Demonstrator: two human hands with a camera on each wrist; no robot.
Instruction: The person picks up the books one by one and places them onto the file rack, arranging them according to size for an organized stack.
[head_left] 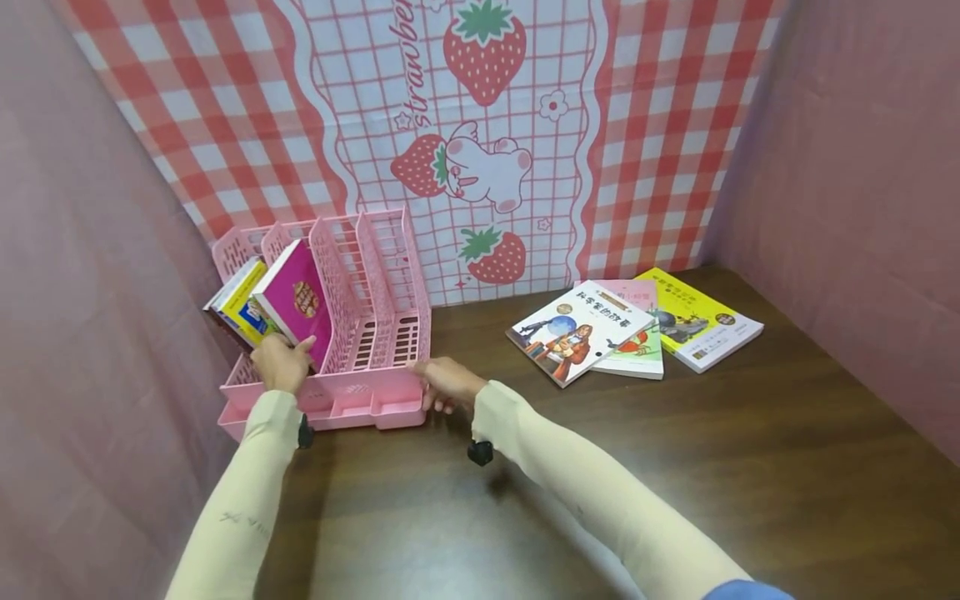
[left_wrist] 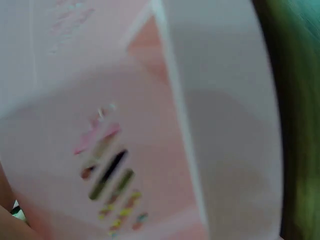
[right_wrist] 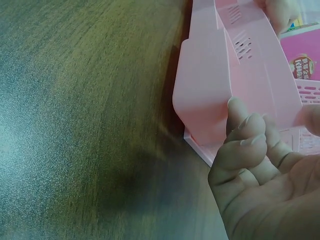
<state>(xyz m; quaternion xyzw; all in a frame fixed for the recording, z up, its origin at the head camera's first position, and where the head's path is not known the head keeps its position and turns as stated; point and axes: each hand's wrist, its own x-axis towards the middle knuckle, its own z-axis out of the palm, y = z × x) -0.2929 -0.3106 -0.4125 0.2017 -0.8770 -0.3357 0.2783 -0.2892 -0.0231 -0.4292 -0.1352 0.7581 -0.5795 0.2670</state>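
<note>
1. The pink rack [head_left: 390, 383] stands at the left of the brown table [head_left: 420, 508], in front of a strawberry-patterned cloth [head_left: 660, 125].
2. The right hand [head_left: 453, 382] grips the rack's front right corner, its thumb at the top edge and its fingers curled against the outside.
3. The left hand [head_left: 281, 364] is at the rack's front edge, just below the books; I cannot tell whether it grips anything.
4. Inside the rack, a magenta book [head_left: 303, 304] stands tilted, with a yellow and blue book [head_left: 246, 307] to its left.
5. Well to the right, a white book [head_left: 573, 329] lies partly over a pink and green book [head_left: 641, 360].
6. A thick yellow book [head_left: 701, 325] lies at their right.
</note>
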